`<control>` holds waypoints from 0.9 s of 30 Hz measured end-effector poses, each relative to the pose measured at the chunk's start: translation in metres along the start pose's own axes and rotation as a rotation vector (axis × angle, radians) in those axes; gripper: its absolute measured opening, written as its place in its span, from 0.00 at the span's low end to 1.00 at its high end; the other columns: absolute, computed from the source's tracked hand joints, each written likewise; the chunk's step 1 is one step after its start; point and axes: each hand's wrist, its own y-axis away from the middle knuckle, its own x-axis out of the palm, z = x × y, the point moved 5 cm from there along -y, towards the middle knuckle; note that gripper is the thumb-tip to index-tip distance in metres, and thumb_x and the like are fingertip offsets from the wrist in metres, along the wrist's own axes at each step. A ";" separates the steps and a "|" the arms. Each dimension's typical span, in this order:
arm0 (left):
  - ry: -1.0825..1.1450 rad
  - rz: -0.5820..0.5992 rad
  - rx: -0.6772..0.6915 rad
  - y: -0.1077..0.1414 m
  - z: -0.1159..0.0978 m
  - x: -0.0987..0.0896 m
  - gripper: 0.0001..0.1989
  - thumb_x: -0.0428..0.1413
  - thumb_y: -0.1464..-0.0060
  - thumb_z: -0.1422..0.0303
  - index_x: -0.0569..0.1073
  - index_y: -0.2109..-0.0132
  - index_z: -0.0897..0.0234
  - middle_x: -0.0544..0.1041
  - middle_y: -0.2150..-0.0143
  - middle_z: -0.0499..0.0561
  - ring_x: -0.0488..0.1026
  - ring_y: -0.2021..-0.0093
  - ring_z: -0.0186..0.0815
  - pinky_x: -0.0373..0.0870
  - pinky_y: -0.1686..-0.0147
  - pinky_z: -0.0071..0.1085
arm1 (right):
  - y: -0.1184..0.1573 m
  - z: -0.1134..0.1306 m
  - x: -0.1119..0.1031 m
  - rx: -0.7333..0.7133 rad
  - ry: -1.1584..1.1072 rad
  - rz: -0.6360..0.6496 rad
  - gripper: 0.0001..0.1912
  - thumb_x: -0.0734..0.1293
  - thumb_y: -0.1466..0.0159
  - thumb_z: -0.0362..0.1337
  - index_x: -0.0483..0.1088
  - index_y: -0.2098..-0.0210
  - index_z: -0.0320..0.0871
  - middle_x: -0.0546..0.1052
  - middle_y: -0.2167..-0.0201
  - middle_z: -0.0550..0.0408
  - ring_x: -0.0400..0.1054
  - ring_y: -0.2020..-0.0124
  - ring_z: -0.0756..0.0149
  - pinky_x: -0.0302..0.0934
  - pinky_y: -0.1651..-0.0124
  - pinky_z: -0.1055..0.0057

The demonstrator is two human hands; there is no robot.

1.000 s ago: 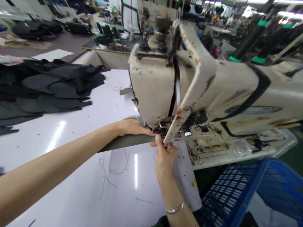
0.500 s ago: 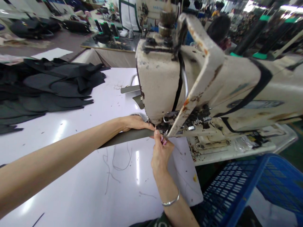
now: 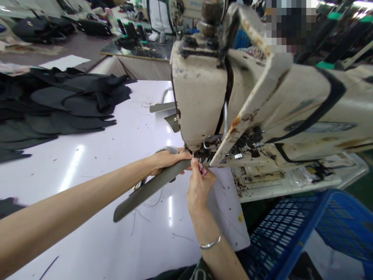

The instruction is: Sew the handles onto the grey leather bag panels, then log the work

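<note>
A long grey-green strip of material [image 3: 145,194], with a rounded near end, runs from the front left up to the needle area of a sewing machine [image 3: 201,105]. My left hand [image 3: 167,160] is closed on the strip's far part, its fingers partly hidden behind it, close below the machine head. Just under the presser foot, my right hand [image 3: 201,182] pinches the strip's end between thumb and fingers. A small pink thing [image 3: 203,170] shows among the right fingers; its kind is unclear. The needle itself is hidden.
Dark cut pieces [image 3: 67,101] are piled on the white tabletop [image 3: 101,241] at the left. Two grey-green pieces [image 3: 161,107] lie behind the machine head. Loose threads are scattered in front. A blue plastic basket [image 3: 294,233] stands at the lower right.
The strip has swung so its near end points toward the front left and tilts up off the table. Both hands stay near the needle. The view has shifted slightly.
</note>
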 end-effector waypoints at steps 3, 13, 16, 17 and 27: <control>-0.003 0.046 -0.102 0.012 0.021 0.007 0.21 0.66 0.52 0.59 0.77 0.57 0.71 0.80 0.70 0.57 0.78 0.64 0.42 0.74 0.68 0.31 | 0.000 0.001 -0.007 0.027 0.018 0.008 0.18 0.70 0.40 0.47 0.71 0.78 0.39 0.70 0.81 0.58 0.61 0.78 0.70 0.59 0.73 0.73; 0.456 -0.138 -0.025 0.041 0.084 0.055 0.27 0.63 0.49 0.52 0.72 0.43 0.53 0.81 0.56 0.48 0.79 0.60 0.37 0.77 0.59 0.28 | -0.022 0.023 -0.035 -0.021 0.240 0.215 0.22 0.72 0.43 0.46 0.62 0.84 0.41 0.57 0.84 0.62 0.51 0.78 0.72 0.50 0.75 0.73; 0.493 -0.175 -0.034 0.041 0.083 0.058 0.28 0.64 0.50 0.52 0.73 0.44 0.54 0.81 0.58 0.48 0.78 0.62 0.36 0.77 0.60 0.28 | -0.027 0.025 -0.035 -0.013 0.257 0.230 0.21 0.73 0.45 0.47 0.66 0.83 0.40 0.61 0.84 0.61 0.54 0.78 0.71 0.52 0.75 0.73; 0.498 -0.189 -0.040 0.040 0.083 0.057 0.29 0.65 0.51 0.52 0.73 0.44 0.55 0.81 0.60 0.49 0.78 0.63 0.36 0.77 0.61 0.28 | -0.028 0.025 -0.035 -0.006 0.257 0.234 0.20 0.73 0.45 0.47 0.69 0.83 0.39 0.63 0.84 0.61 0.56 0.78 0.71 0.53 0.74 0.73; 0.530 -0.200 0.002 0.023 0.079 0.054 0.32 0.66 0.52 0.57 0.71 0.40 0.57 0.82 0.65 0.50 0.79 0.60 0.41 0.78 0.59 0.32 | -0.034 0.033 -0.033 -0.129 0.343 0.266 0.14 0.73 0.44 0.46 0.80 0.72 0.39 0.77 0.76 0.53 0.66 0.75 0.65 0.61 0.68 0.69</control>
